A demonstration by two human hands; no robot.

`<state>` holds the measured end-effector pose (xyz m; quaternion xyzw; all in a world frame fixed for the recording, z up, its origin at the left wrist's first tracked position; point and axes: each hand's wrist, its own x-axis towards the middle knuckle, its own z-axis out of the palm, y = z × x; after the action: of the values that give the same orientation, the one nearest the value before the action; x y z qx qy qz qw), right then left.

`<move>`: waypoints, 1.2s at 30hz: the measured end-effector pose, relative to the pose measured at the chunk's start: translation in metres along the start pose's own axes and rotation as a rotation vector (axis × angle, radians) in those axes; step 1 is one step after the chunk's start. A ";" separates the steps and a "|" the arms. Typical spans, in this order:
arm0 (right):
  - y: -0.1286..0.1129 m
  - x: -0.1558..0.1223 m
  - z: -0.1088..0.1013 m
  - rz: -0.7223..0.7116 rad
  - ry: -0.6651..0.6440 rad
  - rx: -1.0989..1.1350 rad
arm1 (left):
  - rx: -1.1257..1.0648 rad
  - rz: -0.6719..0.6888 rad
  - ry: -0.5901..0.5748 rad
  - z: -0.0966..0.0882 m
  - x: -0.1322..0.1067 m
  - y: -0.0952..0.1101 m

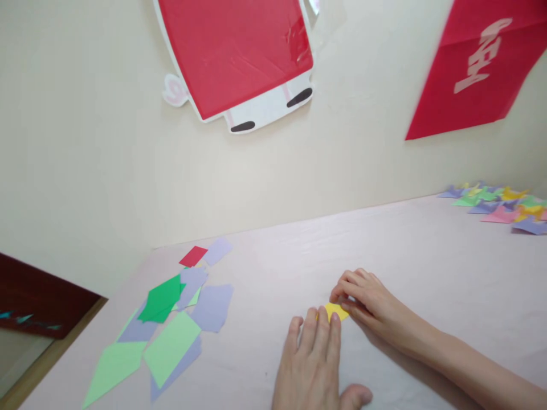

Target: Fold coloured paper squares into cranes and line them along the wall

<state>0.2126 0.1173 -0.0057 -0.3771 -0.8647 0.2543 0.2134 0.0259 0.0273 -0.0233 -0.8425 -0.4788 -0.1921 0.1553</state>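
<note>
A small yellow piece of paper [337, 311] lies on the pale table cover, partly hidden under my fingers. My left hand [311, 356] is laid flat, its fingertips resting on the paper's left part and its thumb held out to the side. From the right, my right hand [368, 300] has its fingers curled and pinches the paper's right edge between thumb and fingertips. Whether the paper is folded cannot be made out.
Loose green and lilac sheets [171, 347] and a red sheet [194, 256] lie on the left of the table [256, 273]. Several folded colored paper pieces [499, 214] stand at the far right. Behind is a wall [363, 171] with red decorations [248, 51].
</note>
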 end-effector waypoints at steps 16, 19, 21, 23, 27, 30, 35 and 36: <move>0.007 -0.001 0.002 -0.059 0.024 0.017 | -0.190 -0.328 -0.207 -0.019 -0.001 -0.016; 0.004 -0.001 -0.001 -0.064 0.041 0.033 | -0.525 -0.385 -0.259 -0.026 0.025 -0.018; 0.002 -0.001 -0.002 -0.073 0.058 0.053 | -0.635 -0.379 -0.286 -0.025 0.041 -0.018; 0.001 -0.002 -0.002 -0.094 0.065 0.067 | -0.653 -0.354 -0.322 -0.022 0.052 -0.019; 0.005 -0.001 -0.001 -0.108 0.071 0.089 | -0.639 -0.282 -0.368 -0.012 0.057 -0.024; 0.007 0.001 0.000 -0.105 0.070 0.119 | -0.650 -0.264 -0.326 -0.006 0.051 -0.026; -0.001 -0.001 -0.010 -0.062 0.036 0.132 | -0.604 -0.222 -0.235 -0.006 0.043 -0.021; -0.004 -0.001 -0.012 -0.048 0.025 0.130 | -0.584 -0.217 -0.211 -0.007 0.043 -0.020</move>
<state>0.2174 0.1177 0.0058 -0.3448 -0.8523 0.3002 0.2543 0.0275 0.0663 0.0046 -0.8108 -0.5038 -0.2482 -0.1648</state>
